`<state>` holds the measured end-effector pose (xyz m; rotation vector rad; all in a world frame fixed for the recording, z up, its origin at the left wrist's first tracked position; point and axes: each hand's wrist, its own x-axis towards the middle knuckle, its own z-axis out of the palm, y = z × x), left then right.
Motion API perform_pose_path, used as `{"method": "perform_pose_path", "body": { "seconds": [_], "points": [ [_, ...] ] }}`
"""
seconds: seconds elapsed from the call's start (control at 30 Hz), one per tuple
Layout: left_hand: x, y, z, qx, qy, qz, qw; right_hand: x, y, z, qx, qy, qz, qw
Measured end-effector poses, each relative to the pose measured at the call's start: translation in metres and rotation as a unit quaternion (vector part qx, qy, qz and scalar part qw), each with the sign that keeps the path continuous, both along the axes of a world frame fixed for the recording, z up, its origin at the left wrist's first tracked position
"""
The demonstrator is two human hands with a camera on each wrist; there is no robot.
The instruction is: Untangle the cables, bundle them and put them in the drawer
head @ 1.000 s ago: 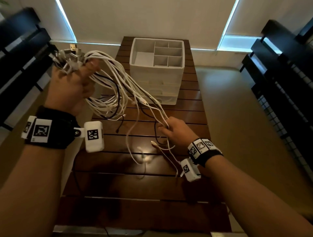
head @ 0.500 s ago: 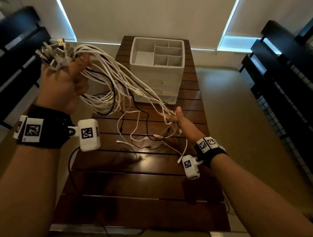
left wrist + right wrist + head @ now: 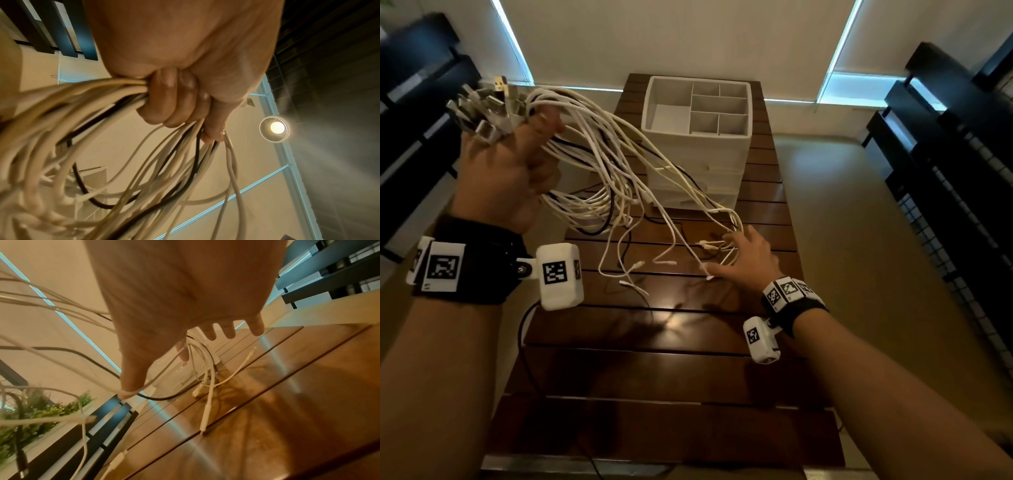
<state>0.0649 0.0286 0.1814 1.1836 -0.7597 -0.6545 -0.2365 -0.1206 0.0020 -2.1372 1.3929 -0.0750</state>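
Note:
My left hand (image 3: 506,171) is raised at the upper left and grips a thick bundle of white and black cables (image 3: 599,178), its fingers (image 3: 172,100) curled round them. Several USB plugs (image 3: 486,109) stick out above the fist. The cables (image 3: 123,170) loop down to the wooden table (image 3: 654,377), where their loose ends (image 3: 640,263) lie spread. My right hand (image 3: 746,253) hovers low over the table with fingers (image 3: 228,331) spread and straight, touching some cable ends (image 3: 205,386). It holds nothing. The white drawer unit (image 3: 698,150) stands at the table's far end.
The drawer unit's top tray (image 3: 722,102) has several open compartments; its drawers look closed. Dark slatted chairs (image 3: 945,171) flank the table on both sides. A green plant (image 3: 41,407) shows in the right wrist view. A black wire (image 3: 524,342) hangs over the table's left edge.
My right hand has let go of the cable ends, which dropped onto the table, and it now spreads flat farther right. The left hand stays raised with the bundle.

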Motion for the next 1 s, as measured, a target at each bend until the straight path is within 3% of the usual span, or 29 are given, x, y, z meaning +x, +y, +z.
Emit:
{"method": "perform_pose_path", "body": {
  "seconds": [0.17, 0.33, 0.53, 0.7, 0.77, 0.83, 1.0],
  "points": [
    [-0.004, 0.001, -0.002, -0.008, 0.002, 0.010, 1.000, -0.003, -0.005, -0.013, 0.067, 0.000, 0.018, 0.998],
    [0.015, 0.000, 0.011, -0.019, 0.018, -0.025, 0.999, -0.017, -0.006, -0.022, 0.081, -0.133, -0.100, 0.983],
    [0.012, -0.003, 0.019, -0.031, 0.035, -0.065, 0.997, -0.009, -0.007, -0.007, 0.195, -0.159, -0.109, 0.962],
    [-0.004, 0.000, 0.020, -0.028, 0.014, -0.026, 0.999, -0.009, -0.018, -0.018, 0.192, -0.052, -0.100, 0.975],
    [-0.005, 0.000, 0.020, -0.020, 0.016, -0.027, 0.999, -0.010, -0.027, -0.040, 0.157, 0.040, -0.089, 0.983],
    [-0.002, -0.001, 0.019, -0.012, 0.009, -0.044, 0.999, -0.009, -0.037, -0.070, 0.131, 0.081, -0.051, 0.987],
    [0.007, -0.004, 0.019, -0.038, 0.003, -0.089, 0.995, -0.002, -0.012, -0.028, 0.126, 0.109, -0.027, 0.986]
  ]
}}
